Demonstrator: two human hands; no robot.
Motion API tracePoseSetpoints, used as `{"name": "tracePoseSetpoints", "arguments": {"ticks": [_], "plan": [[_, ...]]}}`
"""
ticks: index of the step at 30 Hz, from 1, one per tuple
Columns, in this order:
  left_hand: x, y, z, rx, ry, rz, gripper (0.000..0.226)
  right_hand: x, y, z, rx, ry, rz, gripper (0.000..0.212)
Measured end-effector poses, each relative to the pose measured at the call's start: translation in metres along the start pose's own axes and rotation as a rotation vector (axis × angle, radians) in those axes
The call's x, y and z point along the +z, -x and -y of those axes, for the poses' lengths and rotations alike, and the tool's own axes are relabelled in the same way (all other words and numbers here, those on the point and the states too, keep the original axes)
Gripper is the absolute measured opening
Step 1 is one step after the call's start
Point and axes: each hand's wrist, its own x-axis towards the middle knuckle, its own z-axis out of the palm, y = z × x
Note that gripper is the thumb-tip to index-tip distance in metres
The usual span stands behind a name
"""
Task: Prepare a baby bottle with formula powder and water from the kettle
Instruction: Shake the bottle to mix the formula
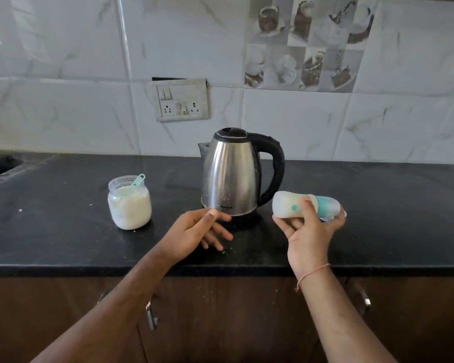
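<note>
Capped baby bottle [299,204] sideways in right hand [309,231], milky inside.

Steel kettle [231,174] with black handle; black countertop [63,231].

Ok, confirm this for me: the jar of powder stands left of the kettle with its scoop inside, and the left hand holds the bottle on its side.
One thing is wrong: the right hand, not the left, holds the bottle on its side, as the head view shows. The left hand is open and holds nothing. The jar of powder does stand left of the kettle, with its scoop inside.
</note>
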Motion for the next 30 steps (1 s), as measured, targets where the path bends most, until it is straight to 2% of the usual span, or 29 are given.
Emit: {"name": "tracePoseSetpoints", "arguments": {"ticks": [3, 4, 5, 7, 8, 11, 12, 16, 17, 19, 20, 21, 24, 28, 29, 30], "plan": [[0.001, 0.004, -0.003, -0.032, 0.044, 0.078, 0.051, 0.000, 0.008, -0.008, 0.076, 0.338, 0.271, 0.072], [0.000, 0.005, -0.004, -0.042, 0.065, 0.100, 0.051, 0.003, 0.011, -0.008, 0.063, 0.381, 0.290, 0.075], [-0.002, 0.005, -0.005, -0.048, 0.084, 0.121, 0.051, 0.006, 0.010, -0.008, 0.030, 0.337, 0.227, 0.075], [-0.005, 0.006, -0.005, -0.048, 0.133, 0.163, 0.049, 0.005, 0.004, -0.005, -0.002, 0.089, 0.026, 0.070], [-0.007, 0.006, -0.004, -0.040, 0.169, 0.167, 0.048, 0.005, 0.002, -0.003, 0.007, 0.050, -0.001, 0.067], [-0.009, 0.006, -0.001, -0.040, 0.260, 0.136, 0.041, 0.005, 0.011, -0.010, 0.061, 0.329, 0.252, 0.070], [-0.009, 0.005, -0.001, -0.038, 0.279, 0.127, 0.039, 0.007, 0.013, -0.010, 0.053, 0.368, 0.278, 0.074], [-0.006, 0.003, 0.002, -0.015, 0.153, 0.186, 0.036, 0.007, 0.000, -0.007, 0.006, 0.083, 0.002, 0.070], [-0.005, 0.004, 0.001, -0.018, 0.123, 0.200, 0.035, 0.007, 0.001, -0.007, 0.023, 0.117, 0.040, 0.069], [-0.006, 0.005, 0.000, -0.034, 0.091, 0.217, 0.034, 0.007, 0.007, -0.013, 0.074, 0.322, 0.247, 0.071], [-0.006, 0.006, -0.001, -0.034, 0.093, 0.214, 0.032, 0.009, 0.012, -0.014, 0.079, 0.372, 0.300, 0.074], [-0.007, 0.005, -0.002, -0.027, 0.109, 0.200, 0.032, 0.010, 0.010, -0.014, 0.064, 0.372, 0.290, 0.075], [-0.006, 0.006, -0.002, -0.006, 0.197, 0.149, 0.037, 0.010, 0.003, -0.010, 0.051, 0.126, 0.091, 0.069], [-0.004, 0.004, 0.004, -0.006, 0.186, 0.148, 0.036, 0.014, 0.012, -0.015, 0.100, 0.346, 0.310, 0.069], [-0.004, 0.003, 0.004, -0.005, 0.181, 0.147, 0.036, 0.015, 0.009, -0.016, 0.070, 0.320, 0.272, 0.067], [-0.004, 0.003, 0.002, -0.004, 0.182, 0.141, 0.036, 0.014, 0.005, -0.014, 0.040, 0.210, 0.167, 0.064]]}}
